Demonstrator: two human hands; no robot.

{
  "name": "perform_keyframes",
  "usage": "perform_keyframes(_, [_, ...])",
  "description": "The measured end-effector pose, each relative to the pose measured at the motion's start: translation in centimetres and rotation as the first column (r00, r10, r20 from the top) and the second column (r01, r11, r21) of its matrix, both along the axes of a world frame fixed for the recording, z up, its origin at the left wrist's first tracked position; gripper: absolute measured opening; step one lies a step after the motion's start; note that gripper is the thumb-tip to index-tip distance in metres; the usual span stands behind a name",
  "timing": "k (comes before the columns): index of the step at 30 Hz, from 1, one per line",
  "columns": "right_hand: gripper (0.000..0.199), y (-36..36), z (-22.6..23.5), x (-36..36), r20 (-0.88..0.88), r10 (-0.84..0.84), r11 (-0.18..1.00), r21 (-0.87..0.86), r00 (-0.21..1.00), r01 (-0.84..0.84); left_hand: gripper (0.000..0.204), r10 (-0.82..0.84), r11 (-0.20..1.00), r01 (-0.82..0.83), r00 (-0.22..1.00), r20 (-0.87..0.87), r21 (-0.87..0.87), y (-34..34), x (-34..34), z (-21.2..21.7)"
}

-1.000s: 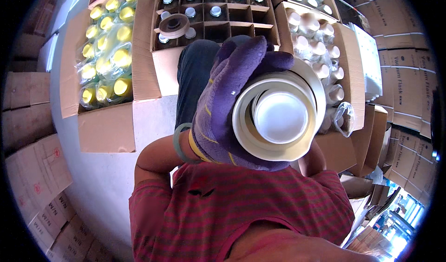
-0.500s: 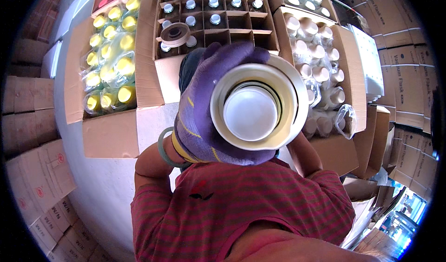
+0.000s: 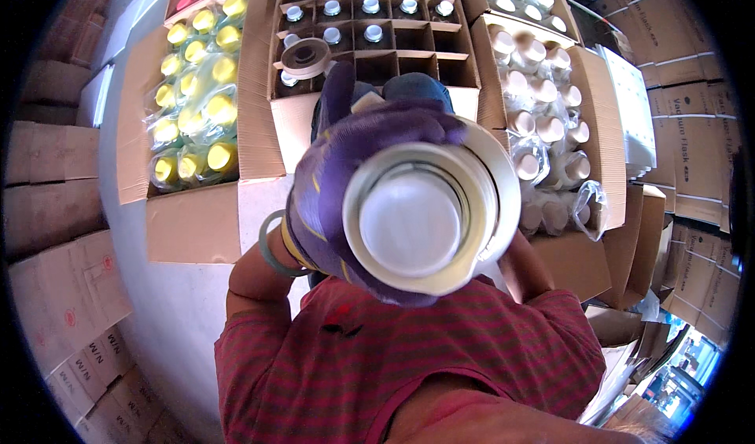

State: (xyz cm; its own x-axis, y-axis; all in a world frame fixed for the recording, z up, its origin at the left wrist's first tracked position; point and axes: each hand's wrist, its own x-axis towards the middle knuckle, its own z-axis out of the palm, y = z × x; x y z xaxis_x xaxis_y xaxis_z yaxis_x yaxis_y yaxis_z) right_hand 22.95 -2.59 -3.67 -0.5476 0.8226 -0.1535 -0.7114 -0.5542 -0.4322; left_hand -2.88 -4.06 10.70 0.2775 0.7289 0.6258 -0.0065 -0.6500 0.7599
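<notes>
My left hand (image 3: pixel 366 141), in a purple glove with yellow marks, is closed round a cream vacuum flask (image 3: pixel 494 180) held up close to my head. Its wide round mouth faces me, with a pouring lip at the lower right edge and a smooth white round surface (image 3: pixel 410 222) inside. One gloved finger sticks up, apart from the others. My right forearm (image 3: pixel 523 267) reaches in behind the flask, which hides my right hand and its fingers. Just beyond the glove, a brown ring-shaped lid (image 3: pixel 317 69) lies on the divided carton.
Ahead stands a carton (image 3: pixel 464 98) with cardboard dividers and white-capped bottles (image 3: pixel 372 33); several cells hold none. Yellow-capped bottles (image 3: pixel 222 157) fill a carton at left, beige-capped ones (image 3: pixel 543 90) another at right. Stacked boxes (image 3: pixel 67 283) line both sides.
The flask has come closer to my head and slightly down and left, its mouth tipped a little. My left hand keeps its hold, with one finger now raised higher. The whole view has shifted slightly.
</notes>
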Motion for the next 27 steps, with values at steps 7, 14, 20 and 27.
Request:
perform_keyframes(7, [0.065, -1.0, 0.3, -0.2, -0.024, 0.026, 0.999, -0.028, 0.999, -0.026, 0.071, 0.083, 0.988, -0.08, 0.996, 0.013, -0.133, -2.4, -0.6, -1.8])
perform_keyframes(14, [0.064, -2.3, 2.3, 0.6, -0.067, 0.072, 0.996, -0.043, 0.995, -0.075, 0.083, 0.213, 0.889, -0.058, 0.93, 0.298, -0.454, -1.7, -2.6, -6.0])
perform_keyframes(20, [0.069, -2.3, -0.6, 5.6, 0.376, -0.05, 0.999, 0.025, 0.925, 0.044, 0.082, 0.187, 0.972, -0.176, 0.981, 0.059, -0.153, -2.5, -1.4, -4.8])
perform_keyframes(27, [0.053, -2.4, 0.3, 8.7, 0.656, -0.439, 0.884, 0.437, 0.614, 0.166, 0.09, 0.266, 0.921, -0.381, 0.775, -0.573, -0.087, -8.3, -1.3, -10.5])
